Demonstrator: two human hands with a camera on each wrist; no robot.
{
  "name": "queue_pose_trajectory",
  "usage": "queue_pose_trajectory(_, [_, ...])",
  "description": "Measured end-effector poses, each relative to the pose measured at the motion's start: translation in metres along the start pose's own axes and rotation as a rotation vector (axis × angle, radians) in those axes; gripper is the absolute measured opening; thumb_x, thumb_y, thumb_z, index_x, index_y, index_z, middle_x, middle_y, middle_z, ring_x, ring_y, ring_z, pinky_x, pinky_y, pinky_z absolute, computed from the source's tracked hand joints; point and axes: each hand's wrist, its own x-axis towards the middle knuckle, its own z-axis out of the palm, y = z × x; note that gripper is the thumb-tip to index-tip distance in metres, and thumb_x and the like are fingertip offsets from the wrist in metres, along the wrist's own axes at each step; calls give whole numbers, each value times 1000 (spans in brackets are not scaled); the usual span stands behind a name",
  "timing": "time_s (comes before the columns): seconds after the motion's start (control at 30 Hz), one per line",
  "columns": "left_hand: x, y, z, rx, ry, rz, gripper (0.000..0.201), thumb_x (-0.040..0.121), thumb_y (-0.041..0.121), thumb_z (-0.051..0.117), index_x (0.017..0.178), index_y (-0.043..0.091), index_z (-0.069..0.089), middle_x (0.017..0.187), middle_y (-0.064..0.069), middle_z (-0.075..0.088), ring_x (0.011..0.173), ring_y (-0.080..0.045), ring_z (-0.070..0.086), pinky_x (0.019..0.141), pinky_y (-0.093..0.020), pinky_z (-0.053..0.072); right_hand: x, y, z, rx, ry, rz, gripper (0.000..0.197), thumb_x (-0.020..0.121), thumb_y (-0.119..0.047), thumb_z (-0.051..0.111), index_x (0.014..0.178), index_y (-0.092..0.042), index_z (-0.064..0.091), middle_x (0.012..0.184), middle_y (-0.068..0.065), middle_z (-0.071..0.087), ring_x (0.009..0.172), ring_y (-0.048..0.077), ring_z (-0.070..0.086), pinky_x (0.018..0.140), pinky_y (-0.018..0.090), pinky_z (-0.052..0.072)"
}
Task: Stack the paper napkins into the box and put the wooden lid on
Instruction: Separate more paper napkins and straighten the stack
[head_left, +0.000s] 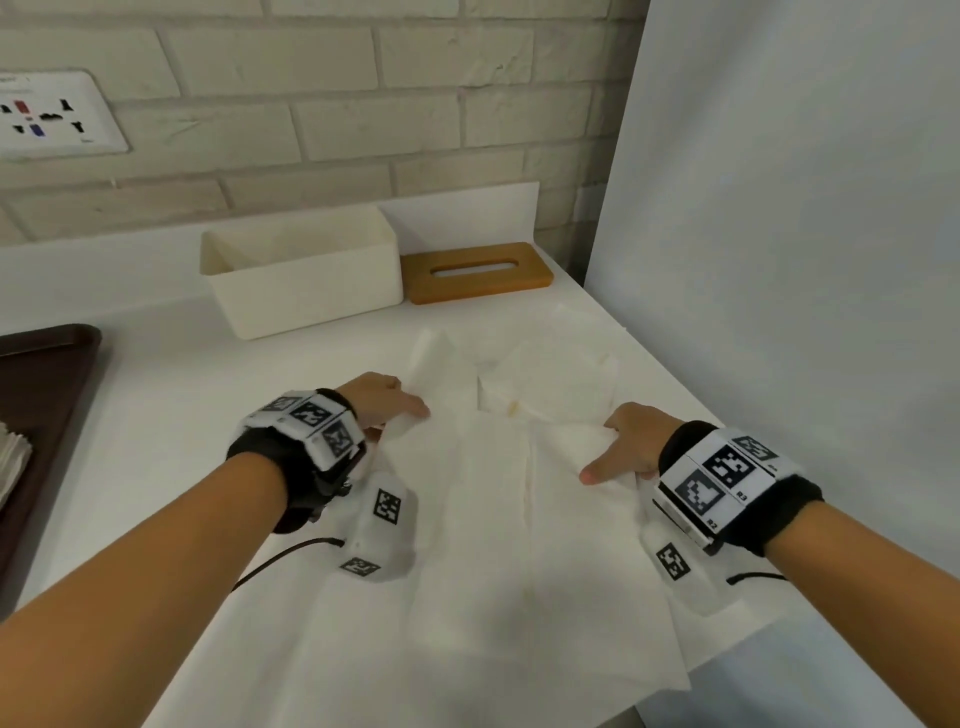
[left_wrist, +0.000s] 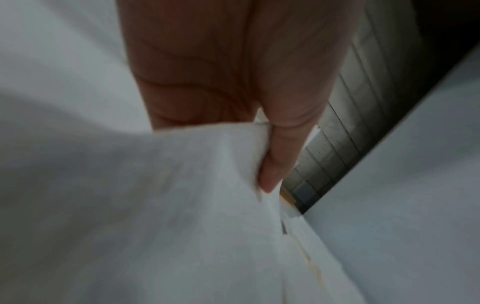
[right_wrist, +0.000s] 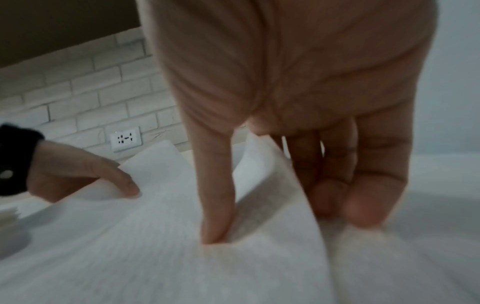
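White paper napkins (head_left: 498, 467) lie unfolded and overlapping on the white counter in the head view. My left hand (head_left: 387, 402) grips the left edge of the top napkin (left_wrist: 182, 185), thumb on top. My right hand (head_left: 621, 449) pinches its right edge (right_wrist: 259, 205), thumb above and fingers under the sheet. The sheet sags between the hands. A white open box (head_left: 301, 273) stands at the back by the wall, with paper in it. The wooden lid (head_left: 475, 271), with a slot, lies flat just right of the box.
A dark brown tray (head_left: 47, 395) holding a pile of napkins (head_left: 10, 462) sits at the left edge. A white panel (head_left: 805, 260) rises along the counter's right side. The brick wall behind carries a power socket (head_left: 49, 114).
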Motion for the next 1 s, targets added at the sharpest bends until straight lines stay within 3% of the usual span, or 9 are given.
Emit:
queue_pose_trajectory(0.1, [-19,-10,-10,-346,-13,78,36,90,3,54,125,-1,48,117,-23,58,86,-29,60,74,-37,52,-3,8,-1,181,6,-51,63,72,-23,77,127,-5,50,123,9,58,106,23,57,88,31,50])
queue_pose_trajectory(0.2, [-39,-19,-22,-541,-18,208,24,93,5,48,117,8,52,98,-9,65,69,-16,69,56,-23,57,-30,3,-15,439,6,-231,27,80,-12,69,107,-9,61,106,6,65,91,17,61,76,23,52])
queue_pose_trajectory(0.33, [-61,-13,-29,-654,-17,304,19,95,18,49,112,14,56,95,-1,69,80,-14,68,61,-21,58,-69,-29,-43,906,-109,-505,22,75,-6,62,95,-17,64,91,-2,74,82,11,71,74,21,58])
queue_pose_trajectory(0.47, [-82,5,-24,-598,-53,370,17,95,28,46,98,19,61,78,7,74,71,-10,70,65,-25,59,-75,-76,-55,1004,-98,-651,23,83,-2,56,99,-17,62,89,-5,73,81,8,70,70,20,58])
queue_pose_trajectory(0.63, [-97,20,-21,-570,-80,445,31,96,40,38,98,23,63,82,8,75,75,-6,71,59,-19,56,-63,-119,-41,978,107,-609,31,84,-7,61,115,-5,59,112,9,66,95,20,65,79,28,55])
queue_pose_trajectory(0.77, [-103,18,-22,-658,-106,419,41,91,54,34,101,28,64,93,5,75,83,-9,72,66,-23,57,-55,-134,-34,1035,168,-594,31,83,-7,64,112,-2,59,116,15,64,103,26,63,88,37,53])
queue_pose_trajectory(0.83, [-103,15,-18,-580,-63,405,30,88,45,48,101,23,64,98,0,73,86,-13,70,73,-24,55,-53,-139,-30,1013,180,-594,29,82,-7,65,110,-2,60,115,16,65,103,28,63,91,42,52])
queue_pose_trajectory(0.9, [-99,10,-14,-533,20,379,20,90,32,54,100,17,61,94,0,71,83,-13,67,70,-22,55,-53,-141,-27,998,199,-589,24,83,-7,64,106,-4,60,112,15,65,100,28,64,90,43,52])
queue_pose_trajectory(1.0, [-94,0,-19,-514,165,359,24,93,28,53,103,8,61,95,-5,68,85,-21,65,76,-31,55,-49,-130,-22,911,177,-496,11,85,-13,64,90,-14,53,90,9,63,75,22,63,73,35,55])
